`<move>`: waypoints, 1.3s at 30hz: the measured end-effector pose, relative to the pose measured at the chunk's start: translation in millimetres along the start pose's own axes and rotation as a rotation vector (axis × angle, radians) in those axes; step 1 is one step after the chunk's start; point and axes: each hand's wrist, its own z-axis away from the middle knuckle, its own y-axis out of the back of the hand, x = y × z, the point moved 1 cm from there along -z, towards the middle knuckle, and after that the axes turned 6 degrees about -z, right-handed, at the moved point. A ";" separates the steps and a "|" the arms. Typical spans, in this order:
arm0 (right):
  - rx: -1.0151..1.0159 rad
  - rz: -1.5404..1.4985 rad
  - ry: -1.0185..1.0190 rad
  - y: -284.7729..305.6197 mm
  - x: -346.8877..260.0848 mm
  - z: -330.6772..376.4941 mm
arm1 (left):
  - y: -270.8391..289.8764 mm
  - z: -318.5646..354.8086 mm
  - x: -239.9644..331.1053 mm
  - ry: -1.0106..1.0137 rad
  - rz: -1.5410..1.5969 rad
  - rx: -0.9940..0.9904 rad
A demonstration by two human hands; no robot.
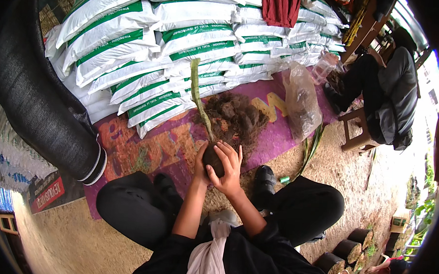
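Note:
In front of me, between my knees, both hands cup a dark, rounded ball (211, 159), apparently of soil or fibre. A long, ribbed green stem (200, 99), like a cactus cutting, rises from its top and leans slightly left. My left hand (200, 162) wraps the ball's left side. Across the top and right side lies my right hand (227, 166), fingers bent over it and thumb on the front. The ball's underside is hidden. Just beyond the hands, a heap of dark brown clumps and fibres (235, 119) rests on a purple printed sheet (181, 157).
White-and-green sacks (200, 37) are stacked behind the heap, with a dark red cloth (281, 8) over them. A clear plastic bag (303, 101) stands at right. Further right, a person (390, 91) sits near a brown stool (356, 128). Black pots (347, 250) stand lower right.

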 end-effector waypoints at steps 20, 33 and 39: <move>0.098 -0.084 -0.193 7.3 -4.9 -4.4 | -22.8 7.0 3.5 -0.019 -0.085 0.028; 0.024 -0.208 -0.297 7.7 9.9 -2.4 | -10.8 3.3 6.2 -0.146 -0.442 0.244; 0.175 -0.772 -0.538 13.9 6.7 -6.2 | -26.2 6.6 9.7 -0.219 -0.503 0.265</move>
